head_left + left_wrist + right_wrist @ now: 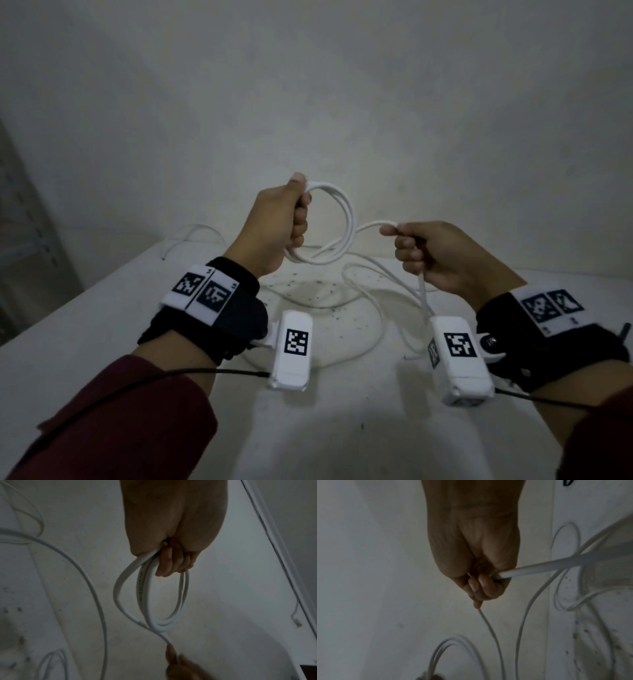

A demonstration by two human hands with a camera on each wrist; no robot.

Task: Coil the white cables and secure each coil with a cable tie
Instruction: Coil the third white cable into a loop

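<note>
My left hand (291, 219) grips a coil of white cable (346, 219) of a few loops, held up above the table. In the left wrist view the coil (147, 601) hangs from my curled fingers (171, 563). To the right, my right hand (421, 250) grips the same cable's free run (368, 226), which leaves the coil, passes through the fist and drops toward the table. The right wrist view shows the cable (539, 568) coming out of my fist (481, 585). I see no cable tie.
The white table (342, 428) carries slack loops of white cable (376, 308) under my hands and dark specks. Another thin white cable (191, 233) lies at the table's far left edge. A pale wall stands close behind. A shelf frame (27, 240) is at the left.
</note>
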